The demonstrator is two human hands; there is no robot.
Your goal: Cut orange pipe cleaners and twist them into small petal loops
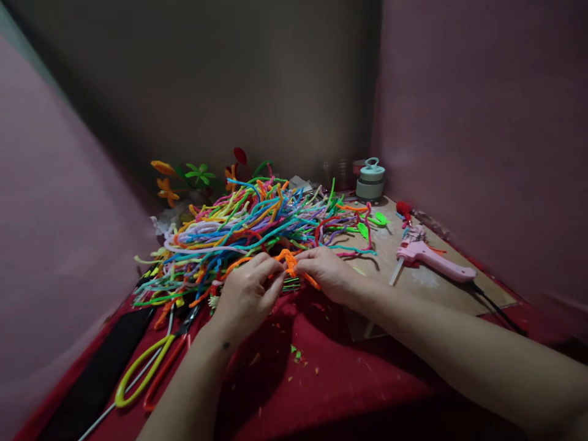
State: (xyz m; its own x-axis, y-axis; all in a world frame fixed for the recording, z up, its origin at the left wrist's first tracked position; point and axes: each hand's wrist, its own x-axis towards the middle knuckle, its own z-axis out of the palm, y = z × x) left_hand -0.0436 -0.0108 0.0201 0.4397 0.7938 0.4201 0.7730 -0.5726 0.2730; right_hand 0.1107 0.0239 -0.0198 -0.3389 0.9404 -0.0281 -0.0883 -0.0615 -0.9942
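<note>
Orange pipe cleaner (290,262) is being held just over the near edge of a tangled pile, pinched between thumb and fingers of the left hand (250,291) at one side and of the right hand (328,272) at the other. Nearest, scissors (173,337) with one yellow and one red handle are being carried by the red-covered desk (340,392), with small scraps (297,354) being strewn across its middle. Beyond the hands, the many-coloured pipe-cleaner pile (257,220) is being spread wide, and a pink glue gun (432,258) is being supported by a board (463,300). The orange strand could be snagged by the loose ends crowding it, or its bends could be undone if either pinch were being relaxed; the right forearm could be burned if the gun, whose heat cannot be told, were being brushed. Farthest, fuzzy flowers (167,192) and a lidded jar (370,184) are being seen. No brand, label or writing is being made out anywhere.
</note>
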